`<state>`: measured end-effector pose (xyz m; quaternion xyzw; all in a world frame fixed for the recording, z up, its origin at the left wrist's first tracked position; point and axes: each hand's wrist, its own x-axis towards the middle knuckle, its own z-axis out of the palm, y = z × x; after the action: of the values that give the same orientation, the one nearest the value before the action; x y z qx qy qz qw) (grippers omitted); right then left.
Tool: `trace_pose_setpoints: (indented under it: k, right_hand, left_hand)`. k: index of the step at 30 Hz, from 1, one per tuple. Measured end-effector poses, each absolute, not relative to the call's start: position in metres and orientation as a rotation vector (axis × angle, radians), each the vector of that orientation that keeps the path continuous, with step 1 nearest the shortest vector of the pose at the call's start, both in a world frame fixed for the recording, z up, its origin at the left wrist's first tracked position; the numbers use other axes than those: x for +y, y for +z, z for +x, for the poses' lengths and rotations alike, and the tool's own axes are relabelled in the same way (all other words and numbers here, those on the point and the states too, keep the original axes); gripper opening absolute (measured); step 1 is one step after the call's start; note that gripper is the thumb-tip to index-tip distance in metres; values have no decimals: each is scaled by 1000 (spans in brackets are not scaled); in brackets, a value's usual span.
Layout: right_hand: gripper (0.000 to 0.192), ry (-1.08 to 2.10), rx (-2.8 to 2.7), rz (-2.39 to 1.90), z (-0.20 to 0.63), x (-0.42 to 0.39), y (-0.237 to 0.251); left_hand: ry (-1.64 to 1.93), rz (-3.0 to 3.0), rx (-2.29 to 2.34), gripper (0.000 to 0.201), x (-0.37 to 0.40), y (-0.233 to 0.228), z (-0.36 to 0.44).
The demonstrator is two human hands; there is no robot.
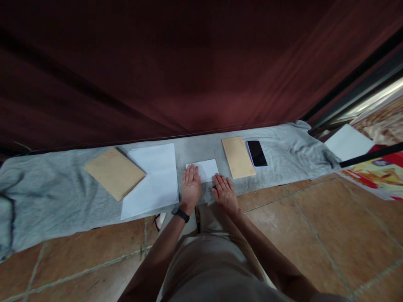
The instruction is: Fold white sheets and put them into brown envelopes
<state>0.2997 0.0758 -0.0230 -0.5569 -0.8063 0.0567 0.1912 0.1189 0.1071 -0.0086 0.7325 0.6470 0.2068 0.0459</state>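
Head view: left hand point(190, 186) and right hand point(225, 193) lie flat, fingers released, pressing a small white paper point(204, 170), seemingly to flatten it; brown envelope point(238, 157) just right.

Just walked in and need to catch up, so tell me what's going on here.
A person kneels at a grey cloth spread on the tiled floor. Both hands lie flat and open: the left hand on a small folded white paper, the right hand at its near edge. To the left lie white sheets and a brown envelope; to the right, another envelope and a phone.
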Motion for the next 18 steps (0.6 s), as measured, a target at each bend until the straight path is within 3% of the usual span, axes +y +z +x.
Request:
trace_pose_setpoints:
  k: [5, 18]
  right_hand:
    - [52, 201, -2282, -1560, 300, 74, -20]
    - [46, 312, -2385, -1385, 291, 103, -9]
  left_hand:
    - [513, 2400, 1689, 55, 69, -4, 136]
    - [428, 2361, 1807, 55, 57, 0, 133]
